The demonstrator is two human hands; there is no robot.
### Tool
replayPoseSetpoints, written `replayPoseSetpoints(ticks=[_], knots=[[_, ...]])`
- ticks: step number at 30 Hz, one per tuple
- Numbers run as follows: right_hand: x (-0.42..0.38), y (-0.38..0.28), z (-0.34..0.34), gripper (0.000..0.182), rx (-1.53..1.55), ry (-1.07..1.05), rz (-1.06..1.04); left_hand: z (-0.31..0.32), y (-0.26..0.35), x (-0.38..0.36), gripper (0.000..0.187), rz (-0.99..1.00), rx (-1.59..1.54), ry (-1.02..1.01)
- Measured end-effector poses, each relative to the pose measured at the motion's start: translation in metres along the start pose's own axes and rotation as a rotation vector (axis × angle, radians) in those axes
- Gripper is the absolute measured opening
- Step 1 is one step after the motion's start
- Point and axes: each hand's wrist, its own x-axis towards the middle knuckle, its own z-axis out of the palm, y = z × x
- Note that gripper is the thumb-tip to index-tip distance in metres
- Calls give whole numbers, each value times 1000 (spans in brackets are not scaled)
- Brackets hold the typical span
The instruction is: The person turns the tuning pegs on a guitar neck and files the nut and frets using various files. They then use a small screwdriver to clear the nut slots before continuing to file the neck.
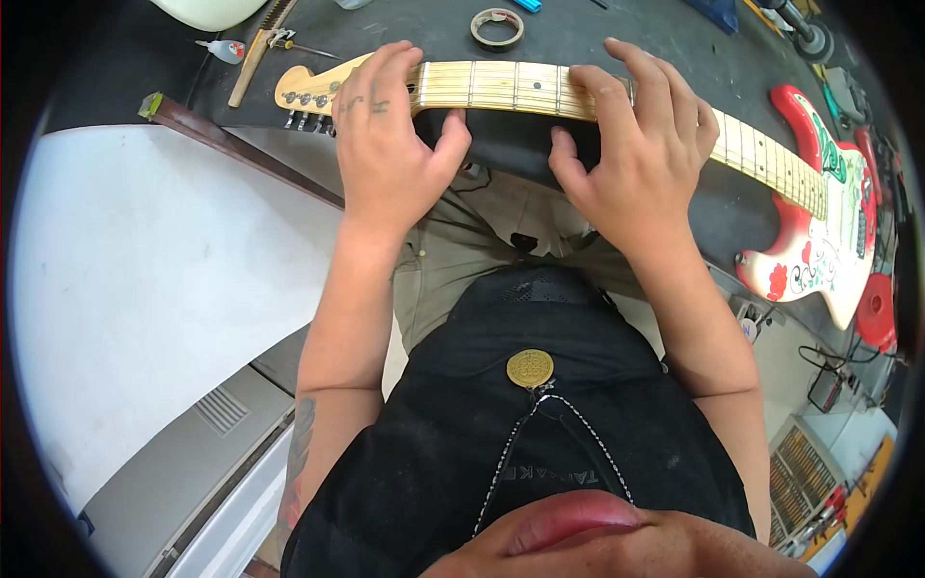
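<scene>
So the guitar (756, 154) is stretched along the near edge of the bench (438, 39), headstock (304, 89) left, body (819, 246) right. Left hand (385, 135) drapes over the headstock end, can't tell if it's gripping. Right hand (644, 135) is spread wide mid-neck, so it's closer to the body.

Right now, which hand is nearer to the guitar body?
Right. The right hand is partway along the neck; the left hand is by the guitar's head, farther from the body.
</scene>
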Motion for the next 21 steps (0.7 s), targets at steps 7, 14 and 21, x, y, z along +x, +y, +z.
replayPoseSetpoints(ticks=[7,14,21], knots=[[-3,2,-1,46,82,60,-15,-32,-23,-9,53,91,-124,181],[0,-1,-3,44,66,44,-27,-61,-117,-43,26,-474,-39,196],[-2,1,-3,45,54,21,-34,-55,-113,-38,21,-468,26,140]])
